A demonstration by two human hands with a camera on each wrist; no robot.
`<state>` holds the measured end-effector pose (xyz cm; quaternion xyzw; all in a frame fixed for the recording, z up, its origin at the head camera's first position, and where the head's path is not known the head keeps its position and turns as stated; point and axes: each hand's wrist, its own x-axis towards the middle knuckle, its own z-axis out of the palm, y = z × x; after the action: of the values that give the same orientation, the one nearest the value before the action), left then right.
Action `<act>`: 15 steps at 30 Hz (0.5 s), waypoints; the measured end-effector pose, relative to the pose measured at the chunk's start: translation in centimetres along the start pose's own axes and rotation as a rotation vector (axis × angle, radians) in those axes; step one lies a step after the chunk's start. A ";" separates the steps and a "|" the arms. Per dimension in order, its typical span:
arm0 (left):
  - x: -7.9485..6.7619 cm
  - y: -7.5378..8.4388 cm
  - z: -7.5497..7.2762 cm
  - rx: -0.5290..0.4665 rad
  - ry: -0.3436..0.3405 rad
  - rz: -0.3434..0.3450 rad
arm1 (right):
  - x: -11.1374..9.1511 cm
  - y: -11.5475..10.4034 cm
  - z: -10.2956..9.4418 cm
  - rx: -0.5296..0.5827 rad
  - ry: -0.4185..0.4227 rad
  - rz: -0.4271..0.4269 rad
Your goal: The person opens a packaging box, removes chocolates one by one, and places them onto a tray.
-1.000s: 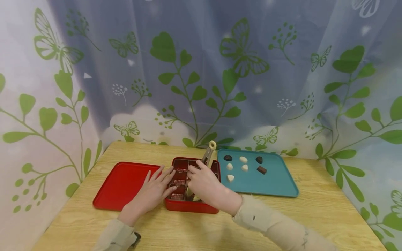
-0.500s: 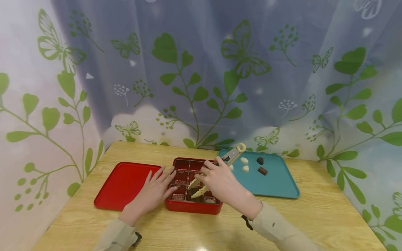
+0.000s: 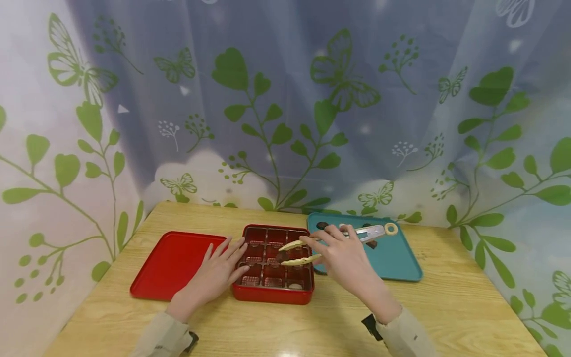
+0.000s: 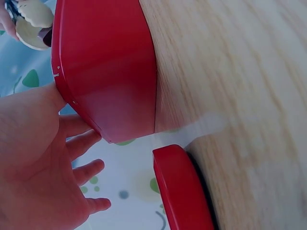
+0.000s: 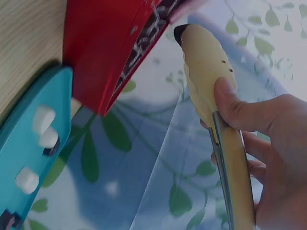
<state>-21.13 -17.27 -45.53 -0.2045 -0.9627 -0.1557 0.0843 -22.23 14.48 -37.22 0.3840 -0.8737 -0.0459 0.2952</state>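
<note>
My right hand [image 3: 348, 258] grips a pair of cream-tipped metal tongs [image 3: 372, 233] over the red box [image 3: 272, 296]. A dark chocolate [image 5: 180, 33] sits between the tong tips; the left wrist view also shows this dark piece [image 4: 45, 36] there. Inside the box is a divided insert with several compartments, and a white chocolate [image 3: 294, 286] lies in the near right one. My left hand [image 3: 214, 272] rests on the box's left rim with its fingers spread. In the left wrist view its fingertips touch the box edge.
A blue tray [image 3: 397, 263] with several white and dark chocolates, partly hidden by my right hand, lies right of the box. Left of the box is a red lid [image 3: 169, 267], partly under my left hand. A patterned curtain [image 3: 285, 124] hangs behind the wooden table [image 3: 241, 327].
My right hand has moved right with the tongs, which have swung from nearly upright to almost level. The tips have risen from the near compartments. My left hand stays put.
</note>
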 end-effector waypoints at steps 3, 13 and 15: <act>0.0 0.0 0.1 0.003 0.005 0.001 | -0.7 1.3 -0.2 -0.003 0.018 0.058; -0.1 0.1 0.1 -0.006 -0.005 -0.008 | -3.6 6.1 -0.7 -0.034 0.105 0.227; 0.0 0.1 0.1 -0.003 -0.003 -0.009 | -4.1 6.9 -0.7 -0.032 0.096 0.257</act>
<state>-21.06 -17.16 -45.58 -0.2003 -0.9636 -0.1571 0.0818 -24.06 22.26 -36.49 0.2659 -0.8997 -0.0034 0.3462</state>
